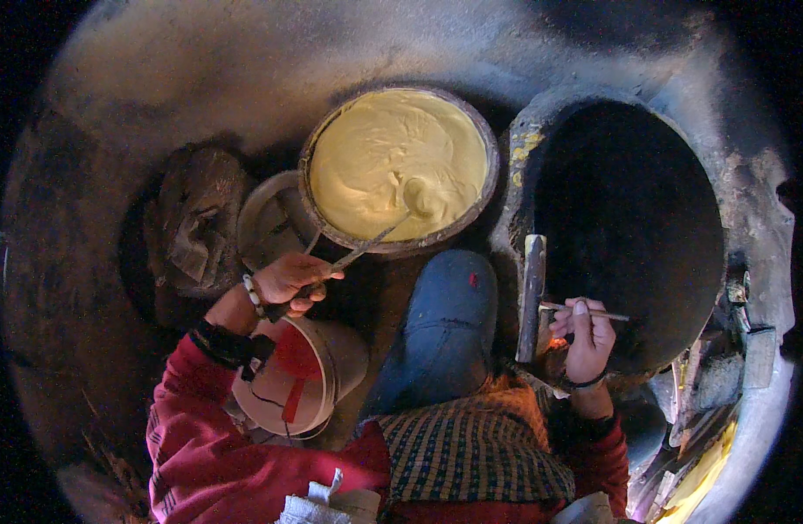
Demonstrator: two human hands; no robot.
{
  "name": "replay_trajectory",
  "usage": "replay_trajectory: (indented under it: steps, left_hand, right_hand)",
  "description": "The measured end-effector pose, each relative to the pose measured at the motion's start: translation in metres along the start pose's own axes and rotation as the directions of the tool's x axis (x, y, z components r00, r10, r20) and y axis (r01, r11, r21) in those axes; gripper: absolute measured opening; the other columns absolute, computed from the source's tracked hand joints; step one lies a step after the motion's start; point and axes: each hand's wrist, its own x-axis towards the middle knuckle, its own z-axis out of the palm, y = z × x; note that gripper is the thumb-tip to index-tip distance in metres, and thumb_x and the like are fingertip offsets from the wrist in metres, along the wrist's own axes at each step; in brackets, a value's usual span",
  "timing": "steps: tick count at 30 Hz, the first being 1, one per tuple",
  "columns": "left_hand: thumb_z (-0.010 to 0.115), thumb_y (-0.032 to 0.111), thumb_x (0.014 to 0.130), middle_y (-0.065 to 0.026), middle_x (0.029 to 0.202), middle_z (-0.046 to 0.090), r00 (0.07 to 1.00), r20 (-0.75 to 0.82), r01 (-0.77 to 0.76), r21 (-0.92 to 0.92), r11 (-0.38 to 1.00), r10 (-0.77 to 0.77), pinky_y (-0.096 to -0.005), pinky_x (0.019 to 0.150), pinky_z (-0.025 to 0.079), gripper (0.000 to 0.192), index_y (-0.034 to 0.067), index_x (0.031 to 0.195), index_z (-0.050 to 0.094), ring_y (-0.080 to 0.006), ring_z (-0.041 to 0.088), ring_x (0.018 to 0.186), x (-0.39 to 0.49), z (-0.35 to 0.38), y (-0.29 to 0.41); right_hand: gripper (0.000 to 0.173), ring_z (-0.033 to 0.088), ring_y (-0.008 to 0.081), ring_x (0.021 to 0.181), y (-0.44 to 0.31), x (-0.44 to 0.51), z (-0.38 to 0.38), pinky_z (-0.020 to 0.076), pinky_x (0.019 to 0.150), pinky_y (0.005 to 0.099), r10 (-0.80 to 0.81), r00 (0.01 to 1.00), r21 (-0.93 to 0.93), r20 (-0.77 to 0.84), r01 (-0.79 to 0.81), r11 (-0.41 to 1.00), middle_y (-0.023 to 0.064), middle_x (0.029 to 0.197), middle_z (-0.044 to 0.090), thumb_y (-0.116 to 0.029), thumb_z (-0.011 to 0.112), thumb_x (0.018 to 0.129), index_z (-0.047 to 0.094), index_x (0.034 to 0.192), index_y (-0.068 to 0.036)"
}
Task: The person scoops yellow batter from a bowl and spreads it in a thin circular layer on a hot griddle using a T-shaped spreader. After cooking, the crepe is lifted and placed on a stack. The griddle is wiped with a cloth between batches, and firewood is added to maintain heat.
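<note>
My left hand grips the handle of a long ladle. Its bowl sits in thick pale-yellow batter, which nearly fills a wide round tub in front of me. A thin stick is pinched between the thumb and fingers of my right hand. That hand is at the near left edge of a large dark round griddle, with the stick reaching over its surface. Left of the hand, a thick pale-ended rod lies along the griddle's rim.
A pale bucket with something red inside stands below my left forearm. Behind it are a smaller container and a rough stone-like block. Firelight glows beneath the griddle's near edge. My bent knee lies between tub and griddle.
</note>
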Motion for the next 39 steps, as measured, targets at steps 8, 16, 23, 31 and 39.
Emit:
replay_trajectory:
  steps: [8, 16, 23, 31, 39]
  left_hand:
    - [0.05, 0.02, 0.097, -0.0027, 0.069, 0.051, 0.943, -0.203, -0.306, -0.21, 0.929, 0.265, -0.0267, 0.032, 0.036, 0.035, 0.003, 0.128, 0.051, -0.0107, 0.04, 0.038, 0.007, 0.016, -0.017]
    - [0.047, 0.017, 0.098, -0.0011, 0.057, 0.049, 0.674, -0.446, -0.312, 0.55, 0.774, 0.589, -0.029, 0.036, 0.039, 0.03, 0.003, 0.124, 0.056, -0.0122, 0.048, 0.04, 0.007, -0.011, 0.026]
    - [0.049, 0.017, 0.097, -0.0044, 0.059, 0.052, 0.745, -0.412, -0.338, 0.446, 0.829, 0.525, -0.0296, 0.035, 0.04, 0.025, 0.001, 0.114, 0.058, -0.0158, 0.051, 0.041, 0.063, -0.034, 0.016]
    - [0.049, 0.018, 0.099, -0.0036, 0.065, 0.05, 0.937, -0.181, -0.346, -0.381, 0.858, 0.298, -0.0245, 0.034, 0.032, 0.023, 0.005, 0.116, 0.057, -0.01, 0.038, 0.037, 0.04, 0.022, -0.012]
    - [0.049, 0.017, 0.098, -0.0039, 0.062, 0.054, 0.646, -0.524, -0.519, 0.232, 0.823, 0.555, -0.0256, 0.034, 0.034, 0.031, 0.001, 0.122, 0.056, -0.0121, 0.046, 0.038, 0.029, 0.016, 0.034]
  right_hand:
    - [0.017, 0.06, 0.0104, 0.063, -0.001, 0.0, -0.003, 0.0489, 0.057, 0.0237, -0.033, 0.999, -0.003, 0.026, 0.034, 0.999, 0.0066, 0.074, 0.064, -0.011, 0.049, 0.099, 0.06, 0.098, 0.002]
    - [0.018, 0.061, 0.0109, 0.062, -0.007, -0.003, 0.002, 0.0482, 0.055, 0.0234, -0.031, 0.999, 0.004, 0.023, 0.031, 1.0, 0.006, 0.073, 0.063, -0.012, 0.049, 0.099, 0.06, 0.097, 0.002]
    - [0.019, 0.06, 0.0104, 0.061, -0.01, -0.004, 0.0, 0.0479, 0.055, 0.0232, -0.032, 0.999, 0.037, 0.015, 0.031, 0.999, 0.0057, 0.073, 0.062, -0.013, 0.049, 0.099, 0.06, 0.096, 0.002]
    - [0.017, 0.059, 0.0096, 0.06, -0.01, -0.007, -0.009, 0.0478, 0.055, 0.0227, -0.035, 0.999, 0.03, -0.018, 0.035, 0.999, 0.0058, 0.073, 0.063, -0.012, 0.05, 0.099, 0.06, 0.096, 0.002]
    - [0.017, 0.06, 0.01, 0.06, -0.012, -0.012, -0.009, 0.0487, 0.054, 0.0232, -0.028, 0.999, 0.024, 0.014, 0.028, 0.999, 0.006, 0.072, 0.064, -0.011, 0.049, 0.099, 0.06, 0.096, 0.002]
